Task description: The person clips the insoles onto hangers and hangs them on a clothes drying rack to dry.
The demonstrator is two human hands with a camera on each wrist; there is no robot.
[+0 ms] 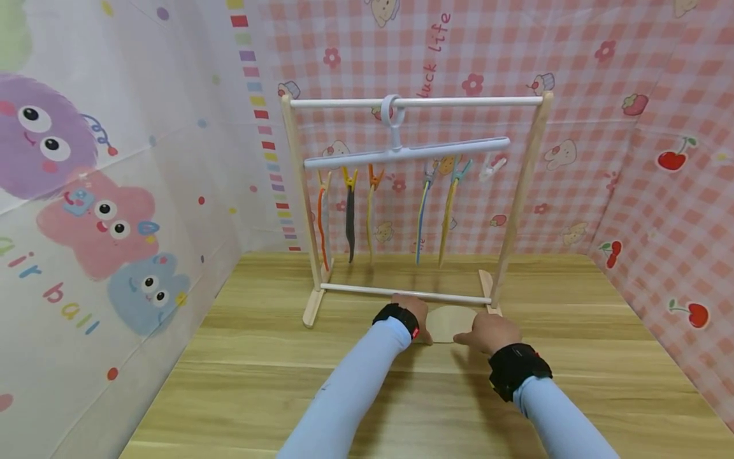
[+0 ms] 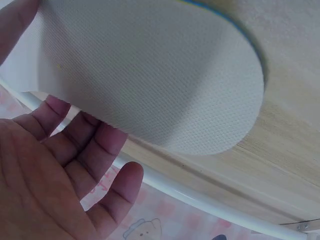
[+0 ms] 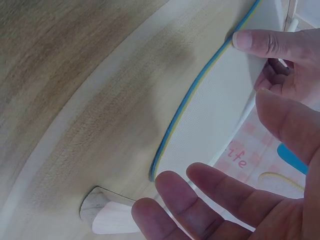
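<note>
A pale insole (image 1: pixel 450 324) with a fine mesh face and a blue and yellow edge lies between both hands, close over the table. My left hand (image 1: pixel 414 312) grips one end, its thumb on the near edge and fingers at the far edge. In the left wrist view the insole's (image 2: pixel 170 75) rounded end extends free of that hand (image 2: pixel 55 165). My right hand (image 1: pixel 496 333) is beside the opposite end. Its fingers (image 3: pixel 180 197) look spread and relaxed in the right wrist view, with fingertips right at the insole's (image 3: pixel 210 115) end.
Behind the hands stands a wooden rack with a white top bar (image 1: pixel 470 102) and lower bar (image 1: pixel 367 291). From it a white hanger (image 1: pixel 350 158) tilts, with several clips holding thin pieces seen edge-on, including a dark one (image 1: pixel 350 223). A white clip (image 1: pixel 492 167) hangs at right.
</note>
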